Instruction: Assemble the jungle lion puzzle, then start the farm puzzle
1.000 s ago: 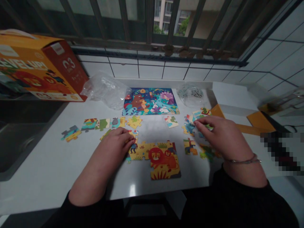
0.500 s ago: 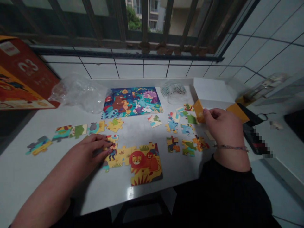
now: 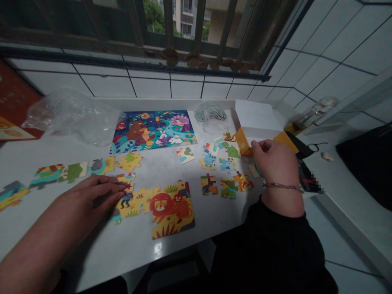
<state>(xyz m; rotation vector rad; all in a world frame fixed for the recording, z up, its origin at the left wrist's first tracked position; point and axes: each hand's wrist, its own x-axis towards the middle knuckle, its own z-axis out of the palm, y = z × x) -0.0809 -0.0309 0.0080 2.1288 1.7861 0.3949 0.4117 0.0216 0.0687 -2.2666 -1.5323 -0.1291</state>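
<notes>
My left hand [image 3: 98, 194] rests at the left end of a partly joined puzzle, its thumb and fingers closed on a yellow piece with a small figure [image 3: 126, 200]. Joined to that piece on the right is a yellow section, which meets a larger part with red lions [image 3: 173, 208]. At the front of an open white and orange box [image 3: 255, 116], my right hand [image 3: 272, 157] is closed, thumb and forefinger pinched at its near edge beside the orange flap [image 3: 243, 143]. The inside of the box is mostly hidden.
Loose pieces lie left of the box, among them a giraffe-patterned one [image 3: 243, 181]. More pieces [image 3: 73, 172] form a row at the left. Behind are a forest picture [image 3: 154, 130], clear plastic [image 3: 82, 118] and a round clear container [image 3: 211, 117]. A dark phone [image 3: 308, 177] lies right.
The view has turned to the right, so everything appears shifted left. Both hands keep nearly the same places relative to the puzzle and the box.
</notes>
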